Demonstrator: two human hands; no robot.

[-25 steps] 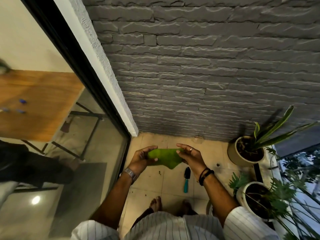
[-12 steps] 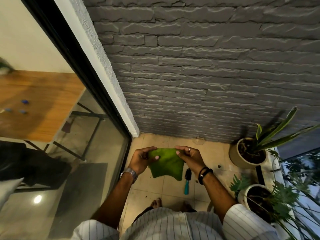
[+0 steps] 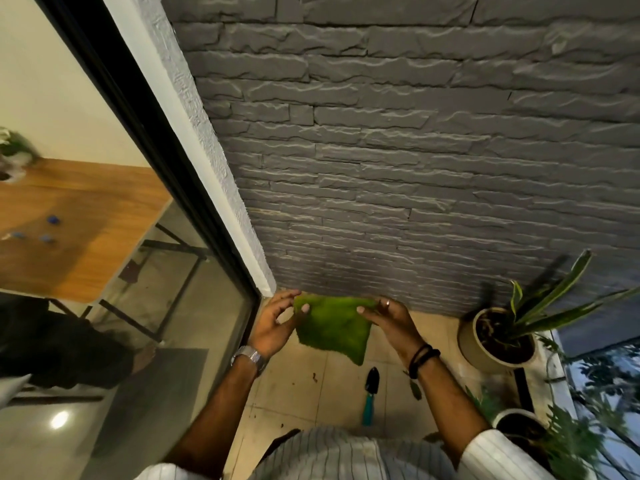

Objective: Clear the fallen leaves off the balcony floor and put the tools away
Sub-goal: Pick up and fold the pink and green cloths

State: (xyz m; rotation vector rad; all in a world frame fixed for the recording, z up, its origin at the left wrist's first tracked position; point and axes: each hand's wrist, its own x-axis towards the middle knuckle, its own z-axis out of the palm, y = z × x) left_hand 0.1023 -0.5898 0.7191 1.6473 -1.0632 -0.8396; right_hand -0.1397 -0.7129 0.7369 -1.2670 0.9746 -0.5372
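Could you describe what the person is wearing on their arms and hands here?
The left hand has a silver metal wristwatch at the wrist. The right hand wears a ring on one finger and black bands round the wrist. Both forearms are bare, with white, thinly dark-striped sleeves pushed up near the elbows.

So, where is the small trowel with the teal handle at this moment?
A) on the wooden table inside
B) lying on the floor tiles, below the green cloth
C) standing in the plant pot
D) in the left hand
B: the trowel lies flat on the floor tiles, while the left hand and the right hand both hold the green cloth by its top corners.
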